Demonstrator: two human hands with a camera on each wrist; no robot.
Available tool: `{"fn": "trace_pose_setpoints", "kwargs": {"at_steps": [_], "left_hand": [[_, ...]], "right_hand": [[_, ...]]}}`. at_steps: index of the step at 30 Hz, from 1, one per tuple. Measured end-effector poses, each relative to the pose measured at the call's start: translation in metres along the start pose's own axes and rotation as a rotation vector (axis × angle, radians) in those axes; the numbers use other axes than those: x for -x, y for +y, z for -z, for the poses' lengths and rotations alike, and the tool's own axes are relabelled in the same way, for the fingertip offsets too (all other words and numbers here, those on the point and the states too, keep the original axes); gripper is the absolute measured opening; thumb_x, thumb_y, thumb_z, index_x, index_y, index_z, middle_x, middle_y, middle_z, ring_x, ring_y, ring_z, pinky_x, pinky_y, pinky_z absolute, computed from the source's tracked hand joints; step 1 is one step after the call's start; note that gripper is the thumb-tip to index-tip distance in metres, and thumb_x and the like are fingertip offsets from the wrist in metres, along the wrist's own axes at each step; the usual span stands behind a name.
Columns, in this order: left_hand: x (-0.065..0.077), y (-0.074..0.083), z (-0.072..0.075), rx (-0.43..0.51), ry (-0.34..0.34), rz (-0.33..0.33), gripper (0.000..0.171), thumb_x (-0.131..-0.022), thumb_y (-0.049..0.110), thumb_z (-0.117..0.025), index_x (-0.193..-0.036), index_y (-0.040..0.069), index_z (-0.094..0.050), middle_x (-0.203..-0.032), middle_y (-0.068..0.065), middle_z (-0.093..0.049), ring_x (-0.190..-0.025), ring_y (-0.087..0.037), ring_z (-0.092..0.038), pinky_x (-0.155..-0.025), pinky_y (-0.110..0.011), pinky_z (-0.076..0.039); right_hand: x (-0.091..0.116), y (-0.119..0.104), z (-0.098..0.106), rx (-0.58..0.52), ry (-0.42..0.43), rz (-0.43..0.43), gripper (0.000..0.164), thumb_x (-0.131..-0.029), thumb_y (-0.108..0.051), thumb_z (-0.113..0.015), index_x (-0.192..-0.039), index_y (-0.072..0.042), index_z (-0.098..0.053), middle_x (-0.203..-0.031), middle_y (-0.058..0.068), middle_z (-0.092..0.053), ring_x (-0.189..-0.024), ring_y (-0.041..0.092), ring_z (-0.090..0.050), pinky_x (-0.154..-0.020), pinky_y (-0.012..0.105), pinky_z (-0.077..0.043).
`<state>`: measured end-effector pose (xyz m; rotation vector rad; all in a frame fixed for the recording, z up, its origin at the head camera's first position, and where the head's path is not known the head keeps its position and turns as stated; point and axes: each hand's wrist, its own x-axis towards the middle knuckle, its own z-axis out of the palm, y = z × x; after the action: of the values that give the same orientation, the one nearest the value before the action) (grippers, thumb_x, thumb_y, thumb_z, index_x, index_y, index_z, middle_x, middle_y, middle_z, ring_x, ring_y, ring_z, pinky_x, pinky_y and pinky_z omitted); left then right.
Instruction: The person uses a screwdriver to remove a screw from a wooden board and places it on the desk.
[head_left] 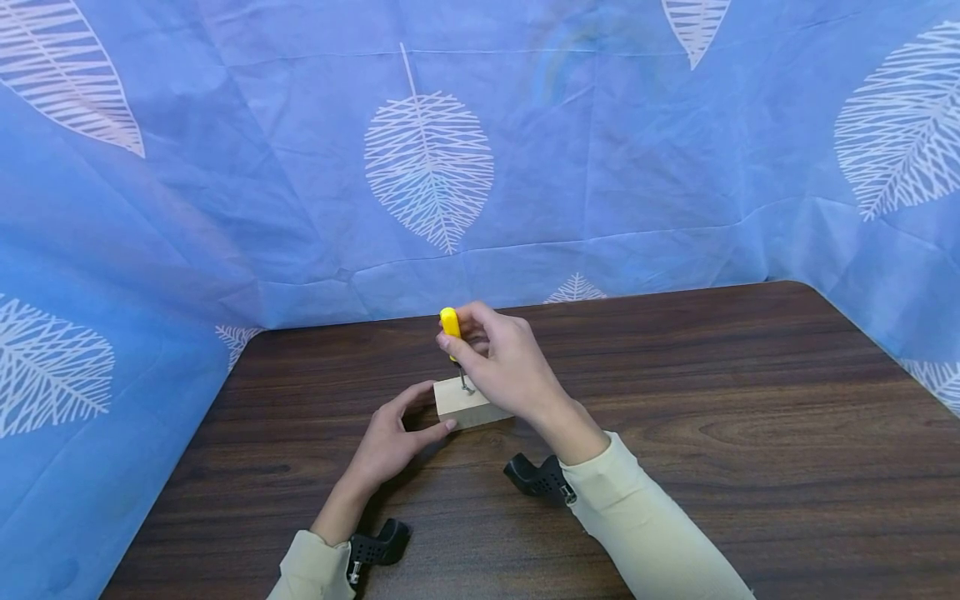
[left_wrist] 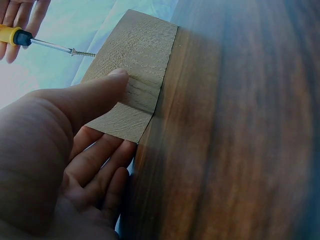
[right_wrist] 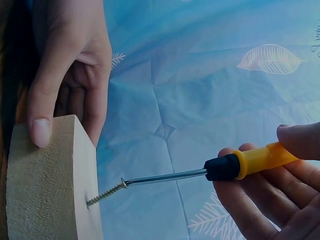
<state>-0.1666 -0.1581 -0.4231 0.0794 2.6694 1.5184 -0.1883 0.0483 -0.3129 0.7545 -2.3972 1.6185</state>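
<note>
A pale wooden block (head_left: 474,414) lies on the table, and my left hand (head_left: 392,440) grips its left end, thumb on the near side and fingers behind. In the right wrist view a screw (right_wrist: 106,194) stands tilted in the block's top face, most of its thread exposed. My right hand (head_left: 517,358) holds a yellow screwdriver (head_left: 450,323) with a black collar between thumb and fingers. The screwdriver's shaft (right_wrist: 165,176) runs down to the screw, its tip meeting the screw head. The left wrist view shows the left thumb (left_wrist: 102,92) pressed on the block's side.
The dark wood-grain table (head_left: 712,400) extends around the block on all sides. A blue cloth (head_left: 600,167) with white leaf prints hangs behind and beside it. Black wrist mounts (head_left: 536,477) project from under both cream sleeves (head_left: 645,517).
</note>
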Motion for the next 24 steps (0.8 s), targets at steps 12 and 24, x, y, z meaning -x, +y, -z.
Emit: {"fn": "trace_pose_setpoints", "kwargs": {"at_steps": [12, 24], "left_hand": [[-0.0004, 0.0, -0.0003, -0.009, 0.003, -0.005, 0.064, -0.095, 0.031, -0.085, -0.153, 0.021, -0.06, -0.151, -0.007, -0.066, -0.146, -0.034, -0.056, -0.122, -0.067, -0.04], [-0.0009, 0.0005, -0.0003, -0.009, 0.002, -0.01, 0.063, -0.095, 0.031, -0.085, -0.153, 0.022, -0.061, -0.151, -0.007, -0.066, -0.145, -0.034, -0.058, -0.122, -0.067, -0.04]], "right_hand": [[0.0005, 0.0017, -0.0014, -0.038, -0.029, 0.018, 0.022, -0.109, -0.013, -0.057, -0.128, -0.005, -0.066, -0.118, 0.013, -0.078, -0.111, 0.02, -0.078, -0.097, 0.031, -0.063], [-0.0002, 0.0047, -0.0035, -0.008, -0.006, 0.029, 0.026, -0.107, -0.021, -0.07, -0.128, -0.008, -0.059, -0.118, 0.011, -0.08, -0.104, 0.021, -0.081, -0.089, 0.036, -0.066]]}}
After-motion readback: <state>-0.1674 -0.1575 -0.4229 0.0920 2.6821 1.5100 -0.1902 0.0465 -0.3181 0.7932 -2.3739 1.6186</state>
